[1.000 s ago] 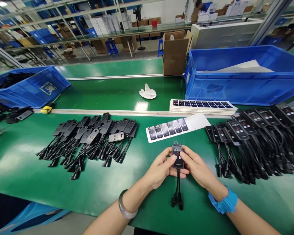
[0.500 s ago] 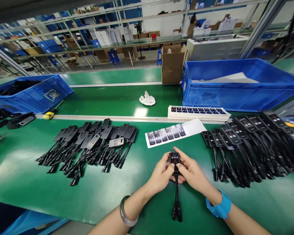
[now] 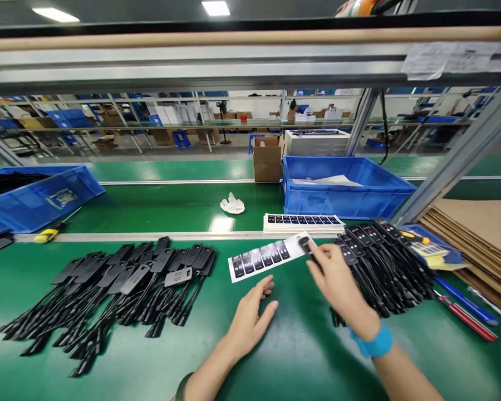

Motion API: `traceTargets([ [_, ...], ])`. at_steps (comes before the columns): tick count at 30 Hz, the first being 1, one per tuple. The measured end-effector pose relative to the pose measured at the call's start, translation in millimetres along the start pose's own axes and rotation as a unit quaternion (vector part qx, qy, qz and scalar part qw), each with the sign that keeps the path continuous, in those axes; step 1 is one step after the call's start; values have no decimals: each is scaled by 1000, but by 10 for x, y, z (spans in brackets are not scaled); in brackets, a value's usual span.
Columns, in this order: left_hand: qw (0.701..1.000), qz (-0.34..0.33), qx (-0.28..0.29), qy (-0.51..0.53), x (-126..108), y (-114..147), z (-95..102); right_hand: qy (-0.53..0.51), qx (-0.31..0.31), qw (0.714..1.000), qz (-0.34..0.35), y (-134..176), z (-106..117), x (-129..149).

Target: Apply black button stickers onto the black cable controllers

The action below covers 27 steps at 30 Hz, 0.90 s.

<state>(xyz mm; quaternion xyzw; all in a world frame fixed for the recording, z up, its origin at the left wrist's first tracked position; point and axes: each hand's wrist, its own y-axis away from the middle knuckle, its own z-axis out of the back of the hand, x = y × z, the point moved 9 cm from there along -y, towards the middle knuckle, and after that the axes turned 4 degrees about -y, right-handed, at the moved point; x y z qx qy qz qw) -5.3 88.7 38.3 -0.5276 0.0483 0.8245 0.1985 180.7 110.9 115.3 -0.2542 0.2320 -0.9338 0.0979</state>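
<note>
My left hand (image 3: 253,316) hovers over the green bench with nothing in it, thumb and fingers apart. My right hand (image 3: 338,278) is at a small black control box (image 3: 305,244), fingers on its labelled face; the hand hides most of it and its cable. The box overlaps the right end of a white label sheet (image 3: 294,249) that bears several dark printed labels. Just right of this hand lies a pile of labelled black boxes with cables (image 3: 371,236). To the left lies another pile of black boxes with cables (image 3: 137,275), their plain slotted sides up.
A stack of label sheets (image 3: 303,224) lies behind the loose sheet. Blue bins stand at left (image 3: 42,203) and right (image 3: 342,197). Also here are a white glove (image 3: 232,204), a yellow-handled tool (image 3: 47,235), a red pen-like tool (image 3: 467,317) and flat cardboard (image 3: 480,239).
The labelled box has left the two-handed hold and moved right and away with my right hand. My left hand has let go and opened. The camera view has tilted up.
</note>
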Motion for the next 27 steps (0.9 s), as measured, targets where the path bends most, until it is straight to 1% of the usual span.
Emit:
traceTargets([
  [1,997,-21,-10,-79,-16,-3,22,66,-5,998,-18,-74,122,-158],
  [2,989,-38,-17,-140,-28,-6,30,132,2,991,-36,-133,214,-313],
  [4,971,-60,-29,-228,-35,-15,29,242,14,968,-72,-208,359,-571],
  [6,953,-63,-44,-294,-13,-30,34,306,1,947,-93,-252,430,-696],
  [7,943,-58,-53,-324,10,-39,44,302,-7,949,-92,-276,410,-699],
  [8,933,-50,-63,-350,41,-50,62,272,-9,959,-82,-309,340,-669],
  [9,925,-40,-72,-371,78,-61,83,226,-2,972,-65,-350,220,-611],
  [11,913,-21,-83,-398,161,-83,120,123,36,991,-24,-451,-124,-456],
  [13,908,-8,-85,-409,238,-101,142,64,72,995,0,-562,-502,-319],
  [15,907,0,-84,-414,286,-112,153,40,86,996,-4,-670,-824,-259],
  [17,905,6,-82,-418,299,-117,157,18,89,996,-16,-749,-1058,-257],
  [18,904,8,-81,-419,296,-118,155,6,88,996,-23,-771,-1133,-272],
  [19,904,11,-80,-421,289,-120,151,-7,87,996,-29,-780,-1174,-298],
  [21,904,14,-76,-421,270,-123,140,-30,75,996,-44,-764,-1146,-389],
  [23,905,14,-73,-419,246,-126,137,-44,48,996,-67,-723,-993,-515],
  [25,905,13,-74,-418,217,-125,168,-52,9,995,-86,-700,-810,-594],
  [26,905,10,-75,-419,197,-123,199,-59,-15,994,-88,-711,-750,-574],
  [27,905,7,-76,-419,176,-118,245,-76,-29,994,-75,-745,-755,-479],
])
